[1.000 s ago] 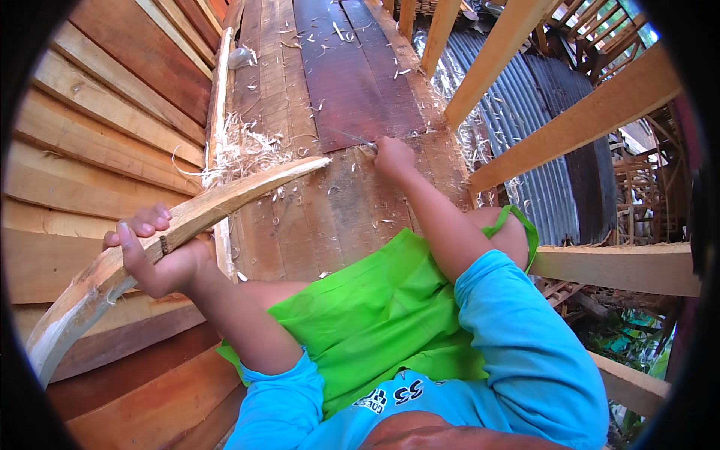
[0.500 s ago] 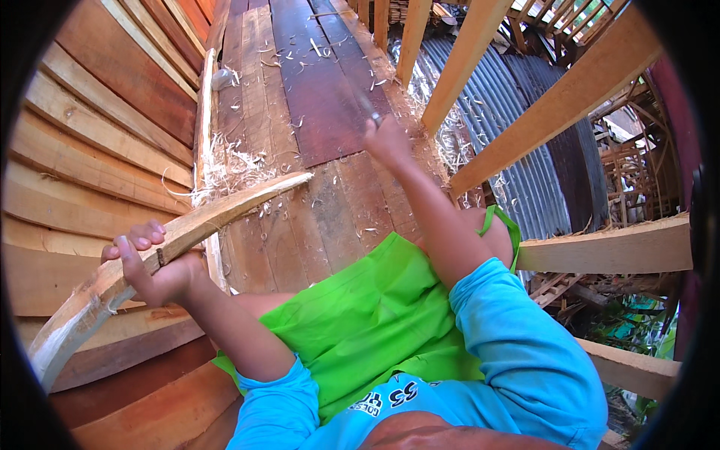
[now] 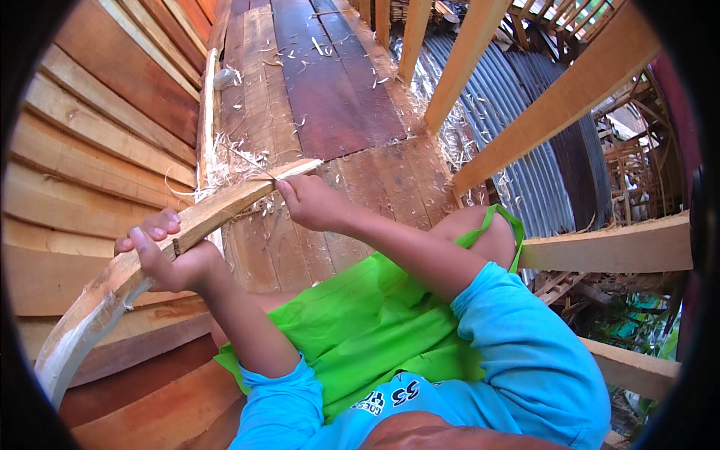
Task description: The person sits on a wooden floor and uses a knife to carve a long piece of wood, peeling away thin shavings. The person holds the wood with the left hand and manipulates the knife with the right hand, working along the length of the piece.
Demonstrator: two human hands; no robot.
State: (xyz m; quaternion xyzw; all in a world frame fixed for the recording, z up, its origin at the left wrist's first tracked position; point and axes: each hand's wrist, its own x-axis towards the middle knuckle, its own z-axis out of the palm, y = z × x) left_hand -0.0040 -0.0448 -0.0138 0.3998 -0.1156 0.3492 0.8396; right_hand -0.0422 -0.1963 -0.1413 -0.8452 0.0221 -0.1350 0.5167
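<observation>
A long, curved piece of pale wood (image 3: 232, 199) slants up from the lower left, its cut tip lying over the plank floor. Around its middle my left hand (image 3: 171, 253) is wrapped, with the fingers on the far side and the thumb on top. My right hand (image 3: 313, 202) is closed on the handle of a knife (image 3: 253, 164) beside the wood's far end. The thin blade points up and left across the wood and seems to touch it. Most of the handle is hidden in my fist.
A wall of wooden boards (image 3: 97, 150) runs along the left, with a pale strip of wood (image 3: 206, 124) at its foot. Curled shavings (image 3: 232, 165) litter the plank floor (image 3: 375, 187). At the right are wooden railing posts (image 3: 540, 112), with corrugated metal sheets (image 3: 517, 142) beyond.
My right hand has swung left and nearer with the knife, from over the floor to the wood's far end. The wood and my left hand have shifted slightly right.
</observation>
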